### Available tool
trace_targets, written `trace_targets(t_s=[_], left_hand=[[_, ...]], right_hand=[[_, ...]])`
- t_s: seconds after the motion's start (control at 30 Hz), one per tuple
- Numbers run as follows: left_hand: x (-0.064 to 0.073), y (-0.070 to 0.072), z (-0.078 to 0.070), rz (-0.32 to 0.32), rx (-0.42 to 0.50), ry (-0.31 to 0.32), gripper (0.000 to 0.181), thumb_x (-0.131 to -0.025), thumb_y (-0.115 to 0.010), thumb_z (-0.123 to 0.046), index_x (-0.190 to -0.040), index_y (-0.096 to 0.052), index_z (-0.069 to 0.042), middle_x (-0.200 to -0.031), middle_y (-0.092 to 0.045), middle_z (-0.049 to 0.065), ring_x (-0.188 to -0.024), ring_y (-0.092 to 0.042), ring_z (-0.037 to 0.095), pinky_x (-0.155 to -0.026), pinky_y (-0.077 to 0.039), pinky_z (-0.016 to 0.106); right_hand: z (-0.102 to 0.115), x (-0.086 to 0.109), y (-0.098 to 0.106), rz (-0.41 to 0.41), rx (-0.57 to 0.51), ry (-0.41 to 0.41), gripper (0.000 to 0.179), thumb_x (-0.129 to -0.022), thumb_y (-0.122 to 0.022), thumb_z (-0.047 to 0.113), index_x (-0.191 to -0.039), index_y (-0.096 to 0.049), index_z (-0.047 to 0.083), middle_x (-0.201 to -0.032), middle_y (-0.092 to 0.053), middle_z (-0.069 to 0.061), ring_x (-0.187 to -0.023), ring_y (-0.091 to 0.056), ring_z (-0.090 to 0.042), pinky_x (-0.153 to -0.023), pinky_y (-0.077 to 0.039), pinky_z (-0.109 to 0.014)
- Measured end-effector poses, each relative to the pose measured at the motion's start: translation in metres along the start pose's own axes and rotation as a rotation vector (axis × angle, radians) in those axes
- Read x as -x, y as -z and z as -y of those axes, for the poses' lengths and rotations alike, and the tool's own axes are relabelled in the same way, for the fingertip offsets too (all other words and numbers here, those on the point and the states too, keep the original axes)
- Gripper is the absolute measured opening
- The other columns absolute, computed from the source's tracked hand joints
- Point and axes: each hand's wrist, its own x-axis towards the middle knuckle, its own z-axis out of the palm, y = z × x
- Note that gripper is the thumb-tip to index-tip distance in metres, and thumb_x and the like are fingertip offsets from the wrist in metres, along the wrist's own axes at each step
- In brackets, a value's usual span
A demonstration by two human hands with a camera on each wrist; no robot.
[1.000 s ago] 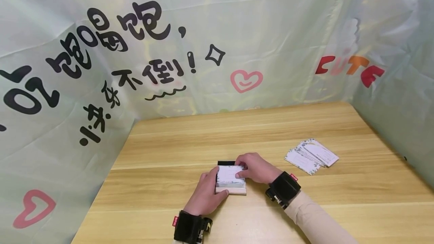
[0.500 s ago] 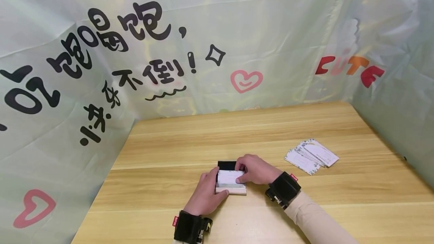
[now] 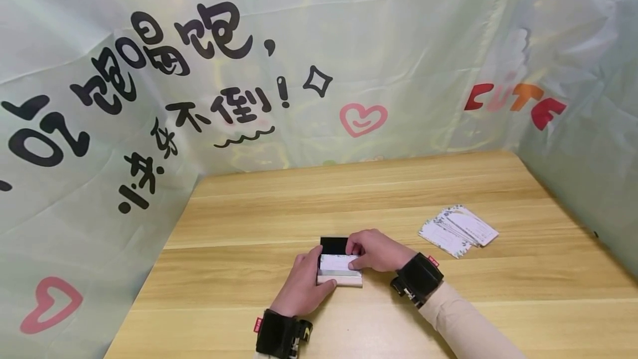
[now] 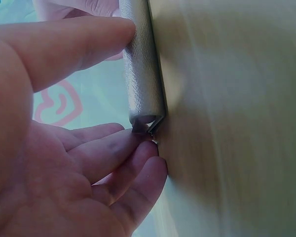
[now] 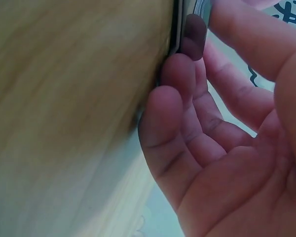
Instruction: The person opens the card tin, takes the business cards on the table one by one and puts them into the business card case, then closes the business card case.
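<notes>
An open business card case (image 3: 349,281) lies on the table, with a black inner lid (image 3: 333,245) and a pale front edge. White cards (image 3: 335,262) with a leafy border sit partly inside its front pocket. My left hand (image 3: 301,287) holds the case by its left side, thumb against the textured front edge (image 4: 144,74) in the left wrist view. My right hand (image 3: 379,251) pinches the cards at their right side between thumb and fingers. In the right wrist view the stacked card edges (image 5: 202,9) show by the fingertips.
A fanned pile of similar white cards (image 3: 456,231) lies on the wooden table (image 3: 259,209) to the right. Printed cloth (image 3: 423,71) hangs behind the table and along both sides. Each wrist wears a black camera band.
The cards have slid toward me, deeper into the case's front pocket, and more of the black lid shows. My right hand has moved slightly nearer with them; my left hand stays put.
</notes>
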Motion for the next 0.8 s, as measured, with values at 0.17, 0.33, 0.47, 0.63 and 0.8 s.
trace_targets(t_s=[0.17, 0.33, 0.47, 0.63, 0.8], left_hand=[[0.0, -0.001, 0.0, -0.004, -0.003, -0.003, 0.077, -0.087, -0.067, -0.031, -0.148, -0.03, -0.002, -0.14, -0.047, 0.011, -0.122, -0.038, 0.022, -0.099, -0.038, 0.043], [-0.001, -0.001, 0.0, 0.002, 0.0, 0.01, 0.078, -0.087, -0.067, -0.032, -0.148, -0.029, -0.004, -0.14, -0.047, 0.01, -0.122, -0.037, 0.021, -0.1, -0.038, 0.042], [-0.001, -0.001, 0.0, 0.004, 0.005, 0.02, 0.078, -0.087, -0.067, -0.033, -0.149, -0.029, -0.005, -0.141, -0.046, 0.01, -0.123, -0.037, 0.021, -0.101, -0.037, 0.042], [0.001, -0.002, 0.0, -0.011, 0.003, 0.001, 0.078, -0.087, -0.068, -0.032, -0.148, -0.03, -0.004, -0.141, -0.046, 0.012, -0.124, -0.038, 0.022, -0.102, -0.036, 0.043], [0.001, -0.002, 0.001, -0.014, 0.005, -0.008, 0.078, -0.087, -0.068, -0.032, -0.148, -0.03, -0.003, -0.14, -0.046, 0.012, -0.124, -0.038, 0.022, -0.101, -0.036, 0.043]], right_hand=[[0.001, 0.002, 0.001, 0.007, -0.003, 0.008, 0.015, -0.083, -0.074, 0.022, -0.09, -0.062, 0.017, -0.082, -0.058, 0.007, -0.077, -0.054, -0.013, -0.07, -0.046, -0.03], [-0.002, 0.005, 0.009, 0.01, -0.007, 0.019, 0.006, -0.088, -0.068, 0.025, -0.09, -0.066, 0.02, -0.081, -0.06, 0.009, -0.075, -0.055, -0.012, -0.069, -0.046, -0.031], [-0.01, 0.009, 0.022, -0.078, 0.055, -0.091, 0.016, -0.091, -0.063, 0.029, -0.099, -0.066, 0.015, -0.087, -0.062, 0.004, -0.081, -0.057, -0.017, -0.075, -0.047, -0.037], [-0.02, 0.022, 0.043, -0.216, 0.199, -0.396, 0.053, -0.088, -0.062, 0.032, -0.129, -0.05, 0.002, -0.117, -0.056, -0.024, -0.108, -0.049, -0.044, -0.089, -0.04, -0.059], [-0.032, 0.033, 0.052, -0.244, 0.258, -0.646, 0.076, -0.08, -0.065, 0.035, -0.138, -0.034, -0.004, -0.124, -0.036, -0.043, -0.11, -0.031, -0.063, -0.087, -0.031, -0.071]])
